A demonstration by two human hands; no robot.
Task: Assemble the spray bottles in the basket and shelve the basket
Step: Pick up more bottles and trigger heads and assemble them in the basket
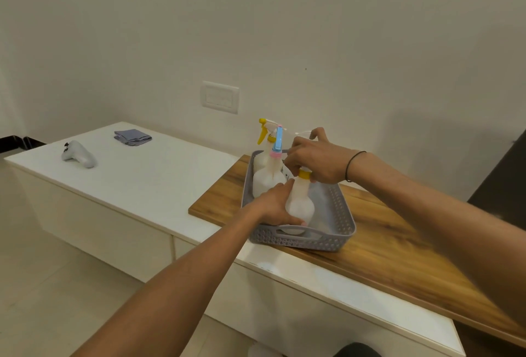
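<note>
A grey perforated basket [336,231] rests on a wooden board [398,245]. Three translucent white spray bottles stand inside it. The nearest bottle [302,203] has a yellow collar; my left hand [274,204] wraps around its body. My right hand [314,157] grips the spray head at that yellow collar [304,175]. Behind it stands a bottle [266,180] with a pink and blue spray head [277,140]. At the basket's far end a third bottle carries a yellow spray head [263,130]. Part of the nearest spray head is hidden under my fingers.
The board lies on a long white counter [136,180] against a wall. A grey game controller [78,154] and a folded grey cloth [132,137] sit at the counter's far left. A wall plate [219,97] is behind. A dark object [501,180] stands at the right.
</note>
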